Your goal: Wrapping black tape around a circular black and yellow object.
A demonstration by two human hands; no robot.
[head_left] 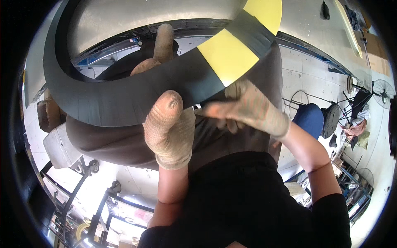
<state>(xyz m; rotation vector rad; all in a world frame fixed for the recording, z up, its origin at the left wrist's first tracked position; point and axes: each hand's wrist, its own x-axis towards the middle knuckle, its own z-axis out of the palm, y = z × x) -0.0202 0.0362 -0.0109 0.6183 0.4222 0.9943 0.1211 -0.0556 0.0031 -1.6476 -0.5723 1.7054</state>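
Beige-gloved left hand [171, 132] is clamping curved black band [103, 101], yellow patches [228, 57] seemingly complete rightward; beige-gloved right hand [253, 106] (closure unclear) is presumably finishing remaining work.

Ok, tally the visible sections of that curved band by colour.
Yellow sections: 2
Black sections: 2
Total: 4 in view; the band runs out of the picture at the top.
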